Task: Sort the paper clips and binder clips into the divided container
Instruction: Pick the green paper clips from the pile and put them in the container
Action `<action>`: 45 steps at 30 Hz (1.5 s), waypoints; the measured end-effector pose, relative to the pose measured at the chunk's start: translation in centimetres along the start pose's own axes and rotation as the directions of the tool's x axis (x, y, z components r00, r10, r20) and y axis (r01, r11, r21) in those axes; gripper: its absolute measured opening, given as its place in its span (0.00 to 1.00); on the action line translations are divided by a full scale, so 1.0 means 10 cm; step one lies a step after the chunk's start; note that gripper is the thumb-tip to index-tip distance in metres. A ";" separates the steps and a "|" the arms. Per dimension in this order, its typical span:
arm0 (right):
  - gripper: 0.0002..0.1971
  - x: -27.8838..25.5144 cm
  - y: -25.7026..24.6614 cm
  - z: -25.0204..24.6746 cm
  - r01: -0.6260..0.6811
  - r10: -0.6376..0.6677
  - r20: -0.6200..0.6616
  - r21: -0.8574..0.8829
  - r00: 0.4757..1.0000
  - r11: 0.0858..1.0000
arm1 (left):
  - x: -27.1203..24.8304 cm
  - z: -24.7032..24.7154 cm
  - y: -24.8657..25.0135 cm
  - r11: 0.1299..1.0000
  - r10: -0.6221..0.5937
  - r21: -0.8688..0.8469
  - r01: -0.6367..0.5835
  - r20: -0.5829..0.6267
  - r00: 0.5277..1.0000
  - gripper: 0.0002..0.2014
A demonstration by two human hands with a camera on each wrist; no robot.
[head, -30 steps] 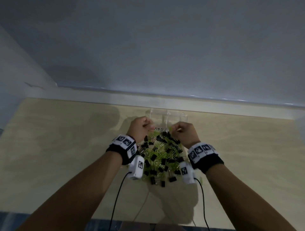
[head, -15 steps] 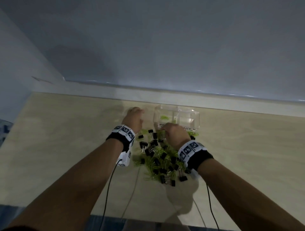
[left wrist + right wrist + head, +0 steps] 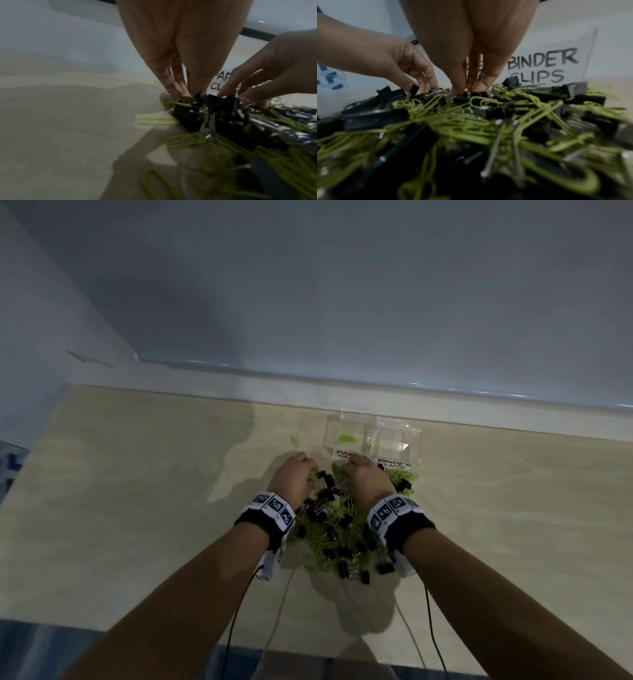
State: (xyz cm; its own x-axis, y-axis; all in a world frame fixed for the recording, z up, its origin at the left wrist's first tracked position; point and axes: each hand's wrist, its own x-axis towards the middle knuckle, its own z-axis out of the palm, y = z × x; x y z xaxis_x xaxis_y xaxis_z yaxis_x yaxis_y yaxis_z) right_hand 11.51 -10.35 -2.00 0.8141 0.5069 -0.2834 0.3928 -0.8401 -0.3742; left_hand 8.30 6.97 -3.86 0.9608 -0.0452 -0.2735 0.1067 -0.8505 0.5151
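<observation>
A heap of green paper clips (image 3: 342, 529) and black binder clips (image 3: 344, 553) sprawls across the pale wooden tabletop (image 3: 137, 491) at lower centre of the head view, crowding right up against the front wall of the clear divided container (image 3: 373, 436). The container sits just above the heap, near the white ledge (image 3: 342, 390) under the grey wall; its left compartment, labelled for paper clips, holds a few green ones, while the right one, marked "BINDER CLIPS", shows none from here. One stray green clip (image 3: 294, 439) lies apart, left of the container. Thin cables (image 3: 236, 621) trail from banded wrists toward the bottom edge.

Both forearms reach up from the bottom of the frame, hands side by side at the heap's far edge. The left hand (image 3: 291, 481) points its fingers (image 3: 173, 86) straight down, tips pinching a green clip at the pile's left rim. The right hand (image 3: 364, 479) likewise dips down, fingertips (image 3: 477, 85) closing on a black binder clip amid the tangle.
</observation>
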 end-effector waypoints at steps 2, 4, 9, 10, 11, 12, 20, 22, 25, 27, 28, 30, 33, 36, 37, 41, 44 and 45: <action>0.15 0.00 -0.06 -0.04 -0.021 0.021 0.008 0.044 1.000 0.999 | -0.02 0.04 0.02 0.996 -0.063 -0.055 0.063 0.005 0.998 0.13; 0.14 -0.01 -0.11 -0.08 -0.068 0.066 0.028 0.087 0.997 0.994 | -0.05 0.06 0.05 0.987 -0.125 -0.102 0.124 0.003 0.992 0.09; 0.14 -0.06 -0.18 -0.18 -0.168 0.154 0.141 0.088 0.978 0.982 | -0.10 0.05 0.21 0.985 -0.171 0.047 0.167 0.116 0.978 0.07; 0.13 -0.08 -0.18 -0.19 -0.169 0.155 0.158 0.084 0.975 0.982 | -0.11 0.06 0.21 0.985 -0.161 0.082 0.151 0.128 0.979 0.07; 0.13 -0.10 -0.17 -0.18 -0.175 0.159 0.171 0.084 0.972 0.981 | -0.14 0.07 0.21 0.986 -0.140 0.105 0.127 0.129 0.982 0.08; 0.14 -0.13 -0.15 -0.16 -0.188 0.170 0.182 0.088 0.968 0.978 | -0.16 0.09 0.20 0.987 -0.116 0.122 0.101 0.127 0.985 0.10; 0.07 -0.56 0.17 -0.08 -0.307 0.304 0.072 0.390 0.950 0.868 | -0.42 -0.09 0.12 0.993 -0.079 -0.075 0.087 0.105 0.991 0.02; 0.09 -0.64 0.24 -0.12 -0.323 0.362 0.027 0.514 0.932 0.795 | -0.39 -0.19 0.20 0.985 -0.078 -0.151 0.085 0.054 0.996 0.01; 0.09 -0.63 0.29 -0.27 -0.281 0.424 -0.064 0.659 0.903 0.698 | -0.19 -0.33 0.42 0.968 -0.043 -0.251 0.029 -0.050 0.998 0.04; 0.08 -0.52 0.26 -0.43 -0.237 0.437 -0.109 0.711 0.893 0.662 | 0.00 -0.41 0.62 0.956 0.000 -0.291 -0.026 -0.091 0.996 0.05; 0.08 -0.44 0.24 -0.50 -0.210 0.436 -0.141 0.719 0.889 0.662 | 0.10 -0.44 0.71 0.953 0.018 -0.299 -0.051 -0.111 0.994 0.04; 0.08 -0.23 0.19 -0.62 -0.161 0.431 -0.226 0.700 0.874 0.695 | 0.28 -0.48 0.85 0.950 0.035 -0.301 -0.077 -0.141 0.989 0.04; 0.08 0.01 0.10 -0.75 -0.141 0.456 -0.299 0.689 0.839 0.711 | 0.43 -0.49 0.89 0.962 0.038 -0.261 -0.082 -0.168 0.985 0.07; 0.06 0.03 0.06 -0.71 -0.175 0.414 -0.304 0.584 0.858 0.793 | 0.27 -0.42 0.76 0.985 0.053 -0.152 -0.081 -0.180 0.982 0.10; 0.06 -0.02 0.05 -0.63 -0.179 0.384 -0.293 0.541 0.876 0.822 | 0.15 -0.37 0.68 0.989 0.056 -0.128 -0.077 -0.159 0.986 0.10; 0.08 -0.25 0.00 -0.26 -0.145 0.203 -0.165 0.312 0.965 0.939 | -0.32 -0.11 0.38 0.997 0.071 -0.044 -0.067 0.107 0.992 0.16; 0.11 -0.25 -0.06 -0.05 -0.163 0.173 -0.046 0.173 0.984 0.971 | -0.39 0.04 0.30 0.994 0.076 0.058 -0.092 0.233 0.970 0.26; 0.12 -0.24 -0.09 -0.01 -0.173 0.177 -0.013 0.153 0.984 0.973 | -0.38 0.07 0.29 0.992 0.075 0.079 -0.096 0.231 0.970 0.26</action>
State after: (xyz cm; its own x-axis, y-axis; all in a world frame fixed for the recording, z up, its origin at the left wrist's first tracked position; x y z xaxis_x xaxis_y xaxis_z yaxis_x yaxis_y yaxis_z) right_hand 9.20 -10.83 -0.92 0.8762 0.3480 -0.3335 0.1763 -0.8753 -0.4502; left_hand 4.76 4.29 -1.83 0.8808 -0.2291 -0.4145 -0.0063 -0.8808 0.4735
